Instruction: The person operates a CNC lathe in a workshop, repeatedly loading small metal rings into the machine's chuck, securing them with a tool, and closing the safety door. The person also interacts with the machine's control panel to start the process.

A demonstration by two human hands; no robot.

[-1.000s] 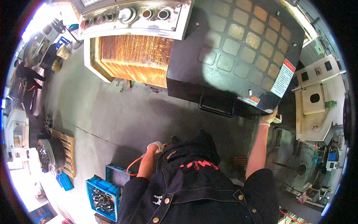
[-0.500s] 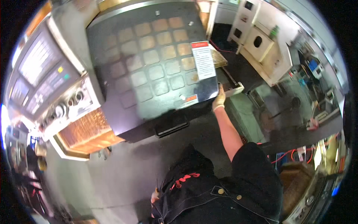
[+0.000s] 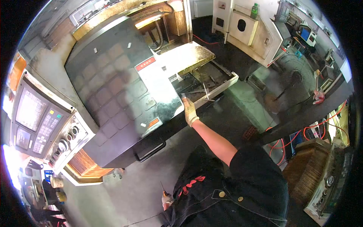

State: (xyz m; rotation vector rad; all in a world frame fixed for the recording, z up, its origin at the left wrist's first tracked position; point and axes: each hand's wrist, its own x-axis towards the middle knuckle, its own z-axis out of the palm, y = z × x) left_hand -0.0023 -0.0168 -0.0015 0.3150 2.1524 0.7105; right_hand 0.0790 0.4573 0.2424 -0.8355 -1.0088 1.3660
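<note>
My right hand point(image 3: 190, 112), in a light glove, grips the right edge of a large dark sliding machine door point(image 3: 102, 125). Its fingers are bent around that edge, partly hidden behind it. The door bears a grid of square marks, a white label sheet with a red header point(image 3: 145, 64) and a black bar handle point(image 3: 151, 152) that no hand touches. Low beside my body, my left hand point(image 3: 166, 200) is closed on a thin-shafted tool point(image 3: 162, 187), its shaft pointing up; the exact kind is too small to tell.
Right of the door, the machine's opening shows a lit metal cover point(image 3: 189, 56) and a rail point(image 3: 215, 92). A control panel with knobs point(image 3: 39, 121) stands left. Farther right are a white cabinet point(image 3: 245, 32), a round fan point(image 3: 295, 73) and red cables point(image 3: 283, 151).
The door has slid left along with my right hand, and more of the machine's inside shows. My left hand stays low with the thin tool. The view has shifted.
</note>
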